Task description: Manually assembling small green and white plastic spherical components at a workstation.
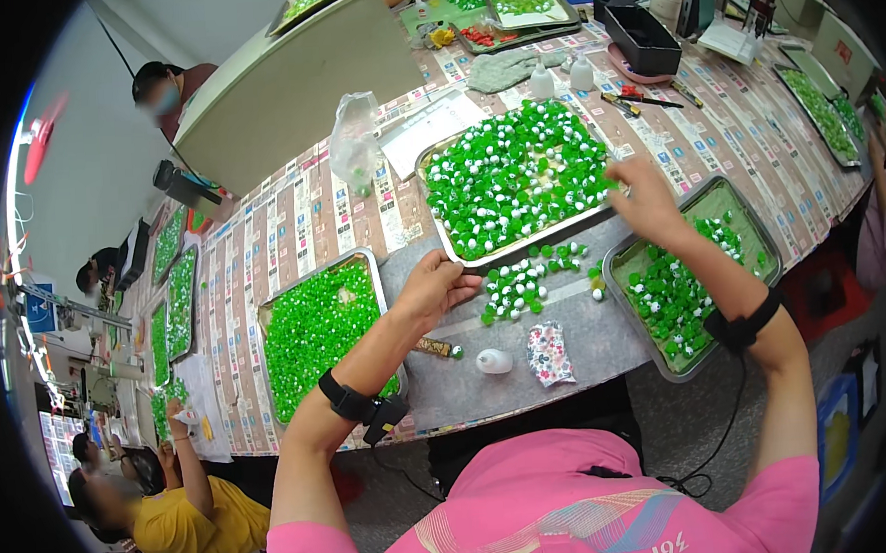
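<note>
In front of me a metal tray [539, 238] bears many small green pieces with white, dark-dotted balls on them. My left hand [438, 287] is closed at its near left corner, the fingers curled by the rim. At the tray's right side, my right hand [644, 202] is closed on the rim. Just below the tray, a loose heap of the same green and white pieces [517, 288] lies on the grey mat [459, 396]. Nearer to me are a small white bottle [494, 361] and a floral-patterned packet [549, 354].
Left of my forearm stands a tray of green pieces [320, 323]; a half-filled tray [765, 247] sits under my right forearm. Behind are a clear plastic bag [354, 146], paper sheets [430, 132], two white bottles [581, 73] and a black bin [643, 41]. Other people work around the table.
</note>
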